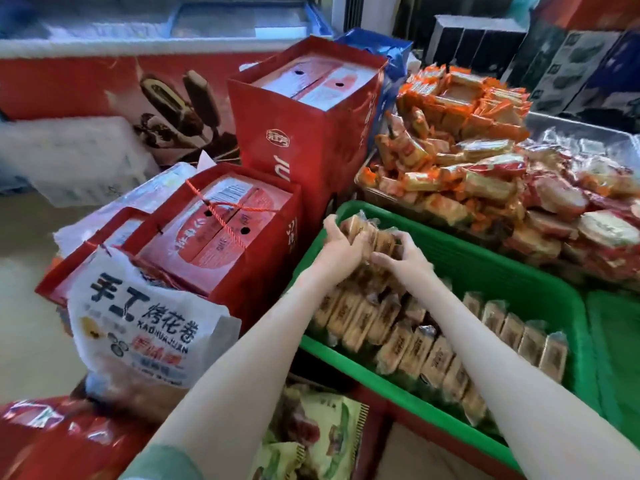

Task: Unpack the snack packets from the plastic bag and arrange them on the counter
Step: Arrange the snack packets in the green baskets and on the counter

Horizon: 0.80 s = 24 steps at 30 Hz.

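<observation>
My left hand (337, 244), right hand (406, 259) curl round packs (370, 234) between them, mid frame. Bunch points upper left; basket (491, 261) row runs lower right.

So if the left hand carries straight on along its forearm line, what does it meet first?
Probably the green basket's far rim; the left hand, gripping the snack packets, may sit high enough to clear it and reach the orange packets instead.
</observation>
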Available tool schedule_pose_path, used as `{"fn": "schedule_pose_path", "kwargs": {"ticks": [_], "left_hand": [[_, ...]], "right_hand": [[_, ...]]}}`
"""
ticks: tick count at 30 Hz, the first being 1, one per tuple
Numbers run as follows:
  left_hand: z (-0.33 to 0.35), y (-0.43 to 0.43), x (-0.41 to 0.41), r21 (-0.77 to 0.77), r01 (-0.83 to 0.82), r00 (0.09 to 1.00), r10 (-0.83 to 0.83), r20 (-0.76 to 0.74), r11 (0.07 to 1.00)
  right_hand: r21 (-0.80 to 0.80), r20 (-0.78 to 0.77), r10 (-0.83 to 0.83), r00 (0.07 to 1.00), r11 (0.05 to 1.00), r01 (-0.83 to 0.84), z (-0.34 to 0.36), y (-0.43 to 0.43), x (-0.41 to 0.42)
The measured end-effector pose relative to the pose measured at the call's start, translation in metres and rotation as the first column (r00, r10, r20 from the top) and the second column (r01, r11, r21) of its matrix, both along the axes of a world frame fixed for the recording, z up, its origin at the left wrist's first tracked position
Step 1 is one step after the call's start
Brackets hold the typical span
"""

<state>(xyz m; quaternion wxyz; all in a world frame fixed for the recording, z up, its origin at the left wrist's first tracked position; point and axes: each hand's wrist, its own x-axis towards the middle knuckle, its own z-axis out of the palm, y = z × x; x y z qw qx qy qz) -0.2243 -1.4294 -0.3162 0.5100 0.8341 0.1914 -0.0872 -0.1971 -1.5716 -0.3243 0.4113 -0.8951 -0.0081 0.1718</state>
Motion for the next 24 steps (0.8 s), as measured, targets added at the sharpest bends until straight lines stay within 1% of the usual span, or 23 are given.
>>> {"fn": "schedule_pose_path", "kwargs": {"ticks": [1, 2, 3, 4, 5, 6, 7, 8, 9, 10, 11, 13, 14, 15, 16, 18, 19, 21, 23, 24], "left_hand": [[-0.003, 0.0, 0.006, 0.032, 0.027, 1.0, -0.026, -0.007, 0.999], [-0.003, -0.001, 0.008, 0.081, 0.062, 0.998, -0.06, -0.031, 0.995], [-0.004, -0.002, 0.012, 0.14, 0.098, 0.993, -0.089, -0.073, 0.985], [-0.005, -0.004, 0.015, 0.213, 0.146, 0.986, -0.124, -0.113, 0.966], [-0.005, -0.006, 0.017, 0.308, 0.215, 0.972, -0.173, -0.159, 0.927], [-0.004, -0.007, 0.016, 0.429, 0.284, 0.957, -0.222, -0.189, 0.857], [-0.002, -0.008, 0.016, 0.579, 0.305, 0.952, -0.239, -0.189, 0.756], [-0.001, -0.007, 0.015, 0.707, 0.292, 0.953, -0.258, -0.159, 0.645], [0.002, -0.004, 0.015, 0.783, 0.251, 0.959, -0.255, -0.122, 0.569], [0.006, -0.002, 0.013, 0.829, 0.25, 0.958, -0.254, -0.135, 0.501], [0.007, 0.0, 0.012, 0.843, 0.279, 0.951, -0.256, -0.175, 0.459], [0.007, 0.002, 0.007, 0.816, 0.371, 0.925, -0.256, -0.282, 0.443], [0.005, 0.001, 0.003, 0.818, 0.402, 0.911, -0.266, -0.314, 0.411], [0.005, 0.001, 0.0, 0.831, 0.397, 0.912, -0.273, -0.307, 0.39], [0.004, -0.001, -0.003, 0.847, 0.366, 0.92, -0.283, -0.269, 0.386], [-0.002, -0.006, -0.011, 0.872, 0.267, 0.936, -0.326, -0.133, 0.411], [-0.005, -0.008, -0.016, 0.856, 0.248, 0.931, -0.357, -0.08, 0.454], [-0.01, -0.01, -0.026, 0.786, 0.184, 0.936, -0.35, 0.044, 0.59], [-0.012, -0.014, -0.036, 0.707, 0.03, 0.927, -0.284, 0.244, 0.706], [-0.012, -0.02, -0.042, 0.672, -0.04, 0.91, -0.251, 0.33, 0.739]], "right_hand": [[-0.159, -0.001, 0.032, 0.999, 0.987, -0.032, -0.003, 0.001, 0.006], [-0.317, 0.004, 0.08, 0.997, 0.945, -0.074, -0.006, 0.0, 0.009], [-0.432, -0.004, 0.131, 0.991, 0.894, -0.119, -0.008, 0.0, 0.012], [-0.485, -0.029, 0.163, 0.986, 0.861, -0.157, -0.01, 0.0, 0.013], [-0.491, -0.062, 0.174, 0.983, 0.852, -0.182, -0.014, 0.0, 0.015], [-0.472, -0.093, 0.171, 0.981, 0.86, -0.195, -0.017, 0.0, 0.016], [-0.436, -0.112, 0.166, 0.98, 0.878, -0.198, -0.017, -0.002, 0.017], [-0.388, -0.129, 0.16, 0.979, 0.9, -0.198, -0.016, -0.005, 0.018], [-0.333, -0.136, 0.156, 0.978, 0.923, -0.194, -0.014, -0.008, 0.018], [-0.294, -0.143, 0.162, 0.976, 0.935, -0.198, -0.011, -0.01, 0.017], [-0.293, -0.144, 0.183, 0.973, 0.931, -0.219, -0.009, -0.011, 0.014], [-0.393, -0.132, 0.257, 0.957, 0.873, -0.289, -0.008, -0.012, 0.005], [-0.456, -0.114, 0.289, 0.951, 0.835, -0.308, -0.009, -0.011, -0.001], [-0.506, -0.086, 0.31, 0.947, 0.805, -0.31, -0.011, -0.01, -0.006], [-0.536, -0.042, 0.317, 0.947, 0.793, -0.289, -0.012, -0.009, -0.012], [-0.539, 0.082, 0.311, 0.947, 0.813, -0.22, -0.015, -0.011, -0.022], [-0.521, 0.147, 0.301, 0.942, 0.833, -0.185, -0.014, -0.013, -0.027], [-0.453, 0.252, 0.265, 0.931, 0.882, -0.129, -0.006, -0.022, -0.039], [-0.387, 0.314, 0.216, 0.925, 0.918, -0.083, 0.003, -0.038, -0.054], [-0.36, 0.34, 0.192, 0.921, 0.931, -0.061, 0.007, -0.049, -0.064]]}}
